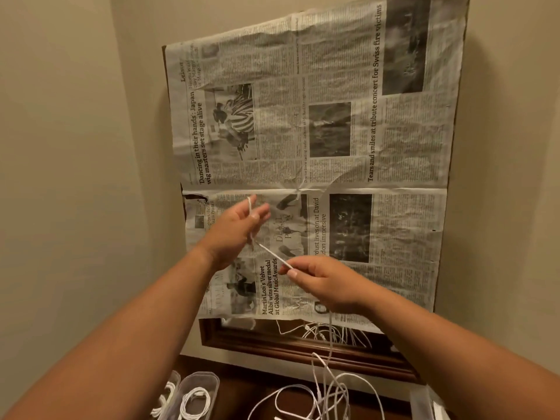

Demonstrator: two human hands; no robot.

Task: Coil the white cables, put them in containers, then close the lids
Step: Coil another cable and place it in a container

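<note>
A large crumpled sheet of black-and-white newspaper point(318, 147) covers most of a dark brown wooden frame point(272, 344) on the beige wall. Only the frame's lower rail and slivers of its edges show. A strip of glass below the paper gives a blurred reflection of cables.

Under it, a dark wooden tabletop point(242, 392) is cut off by the bottom edge. Both bare forearms reach up from the lower corners.

The left hand point(239, 228) is raised before the newspaper with a thin white cable point(272, 253) looped over its fingers. Its palm side is turned away, so the exact hold is hidden. The right hand point(321, 283), lower and close by, pinches the same cable between thumb and forefinger, drawing a taut stretch between the hands. From the right hand the cable drops to a loose tangle of white cables point(327, 395) on the tabletop.

At the bottom left stand two clear plastic containers point(209, 386), lids off and partly cropped, with a coiled white cable point(194, 403) in the nearer. Another clear plastic piece point(424, 401) at the bottom right is too cropped to identify.
</note>
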